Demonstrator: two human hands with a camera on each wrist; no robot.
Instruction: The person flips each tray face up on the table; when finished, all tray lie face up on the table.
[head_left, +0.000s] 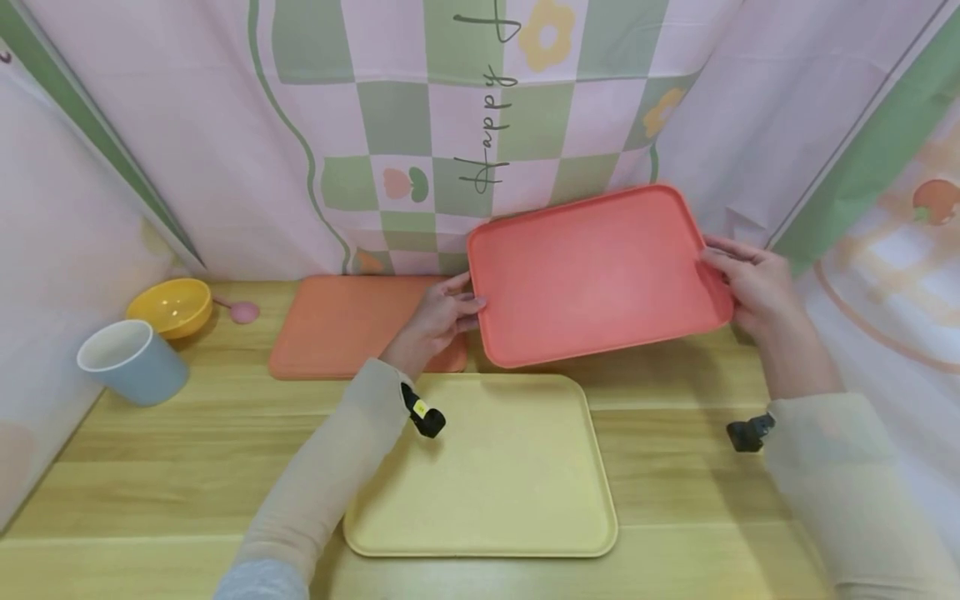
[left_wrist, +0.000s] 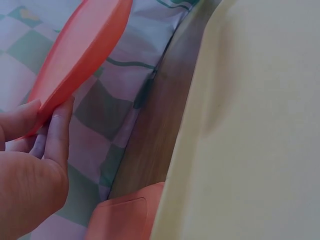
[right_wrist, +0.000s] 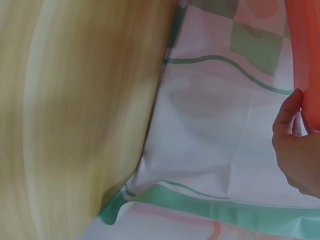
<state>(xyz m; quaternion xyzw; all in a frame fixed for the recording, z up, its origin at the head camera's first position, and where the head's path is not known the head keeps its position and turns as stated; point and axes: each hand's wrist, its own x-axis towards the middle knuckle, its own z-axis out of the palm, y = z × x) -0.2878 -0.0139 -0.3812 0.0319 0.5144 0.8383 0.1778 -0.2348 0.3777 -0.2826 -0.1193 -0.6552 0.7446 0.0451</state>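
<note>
A coral-red tray is held up above the back right of the table, tilted so its inside faces the head camera. My left hand pinches its left edge, thumb on the inner side and fingers behind, as the left wrist view also shows with the tray's rim. At the opposite short edge my right hand grips the tray between thumb and fingers. Below lies a pale yellow tray, flat on the table. An orange tray lies behind my left hand, partly covered by it.
At the far left a blue cup stands beside a yellow bowl. A small pink spoon lies right of the bowl. Patterned curtain cloth hangs along the back edge of the wooden table.
</note>
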